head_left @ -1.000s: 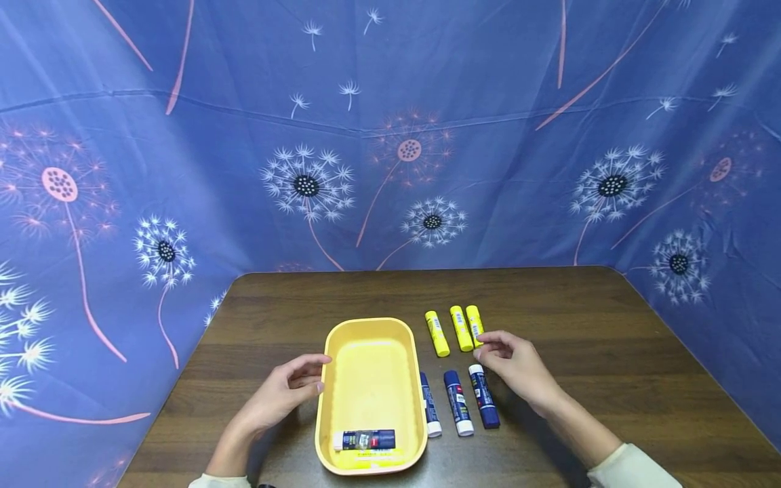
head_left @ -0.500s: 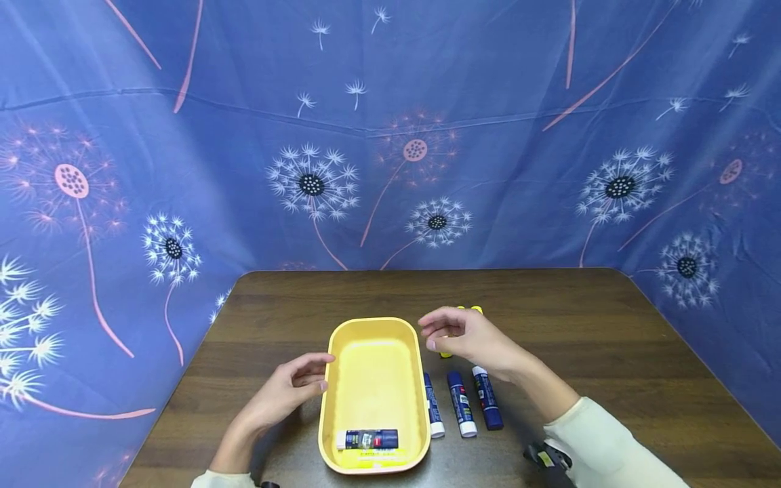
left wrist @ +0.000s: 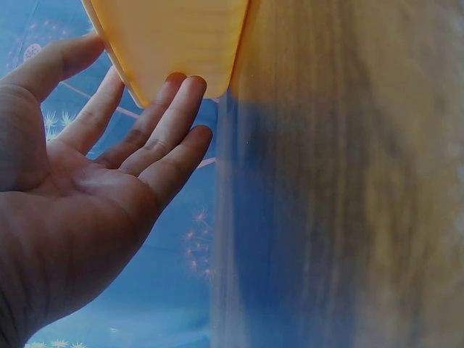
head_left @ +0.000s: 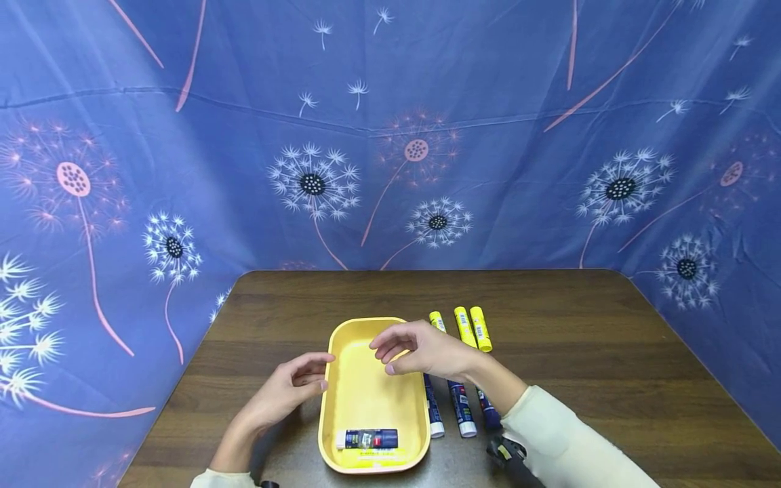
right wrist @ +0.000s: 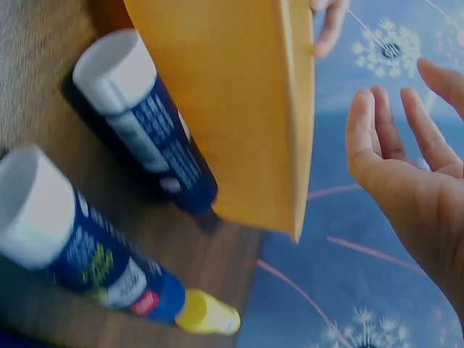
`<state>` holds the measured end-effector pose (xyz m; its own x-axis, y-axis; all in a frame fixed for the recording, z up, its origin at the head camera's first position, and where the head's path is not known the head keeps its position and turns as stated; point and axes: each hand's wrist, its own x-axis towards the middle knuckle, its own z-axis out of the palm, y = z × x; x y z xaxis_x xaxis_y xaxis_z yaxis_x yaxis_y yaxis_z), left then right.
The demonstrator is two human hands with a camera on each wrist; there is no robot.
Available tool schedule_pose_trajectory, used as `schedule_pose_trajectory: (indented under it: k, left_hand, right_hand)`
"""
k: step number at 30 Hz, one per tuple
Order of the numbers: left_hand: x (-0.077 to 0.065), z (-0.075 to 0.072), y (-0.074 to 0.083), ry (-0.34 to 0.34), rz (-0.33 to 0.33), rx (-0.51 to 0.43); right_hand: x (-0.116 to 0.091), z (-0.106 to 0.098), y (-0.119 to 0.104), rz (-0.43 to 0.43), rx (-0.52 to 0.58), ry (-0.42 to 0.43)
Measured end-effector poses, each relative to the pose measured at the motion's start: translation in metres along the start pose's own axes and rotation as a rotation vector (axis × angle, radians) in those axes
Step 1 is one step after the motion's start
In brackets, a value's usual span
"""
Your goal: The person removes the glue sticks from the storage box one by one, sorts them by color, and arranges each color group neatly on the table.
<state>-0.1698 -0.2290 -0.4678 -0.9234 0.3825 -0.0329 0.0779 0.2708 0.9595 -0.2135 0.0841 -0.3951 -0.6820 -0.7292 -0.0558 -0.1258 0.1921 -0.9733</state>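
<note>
My left hand [head_left: 287, 396] touches the left side of a yellow plastic tray [head_left: 328, 413] with its fingers loosely extended; in the left wrist view the fingertips [left wrist: 190, 87] lie against the tray's outer wall. My right hand [head_left: 427, 352] hovers over the tray's far right part, fingers relaxed and slightly bent, holding nothing. Inside the tray, at its near end, a blue glue stick [head_left: 367, 439] lies crosswise, with a yellow glue stick [head_left: 373, 457] beside it. Blue glue sticks [head_left: 461, 407] and yellow glue sticks [head_left: 481, 329] lie right of the tray, partly hidden by the right hand and arm.
The brown wooden table [head_left: 293, 298] carries everything. A blue dandelion-print cloth [head_left: 390, 135] hangs behind and beside it. Close to the tray's right wall lies one blue glue stick [right wrist: 163, 138], in the right wrist view.
My right hand has moved left from beside the yellow glue sticks to above the tray, carrying nothing. The left hand stays at the tray's left side.
</note>
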Motion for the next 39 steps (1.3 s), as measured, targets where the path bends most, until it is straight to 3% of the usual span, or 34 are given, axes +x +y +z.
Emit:
schedule_pose_trajectory:
  k: [9, 19, 26, 39]
  left_hand:
    - [0.001, -0.002, 0.001, -0.02, 0.018, -0.025]
    - [0.002, -0.003, 0.001, -0.023, 0.022, -0.012]
    - [0.002, -0.003, 0.0, -0.025, 0.02, -0.021]
    - [0.001, -0.003, 0.001, -0.02, 0.01, -0.012]
  right_hand:
    - [0.022, 0.035, 0.012, 0.045, 0.015, -0.152]
    - [0.025, 0.06, 0.027, 0.212, -0.089, -0.217]
    - [0.023, 0.07, 0.03, 0.198, -0.223, -0.267]
    - [0.023, 0.078, 0.034, 0.172, -0.308, -0.223]
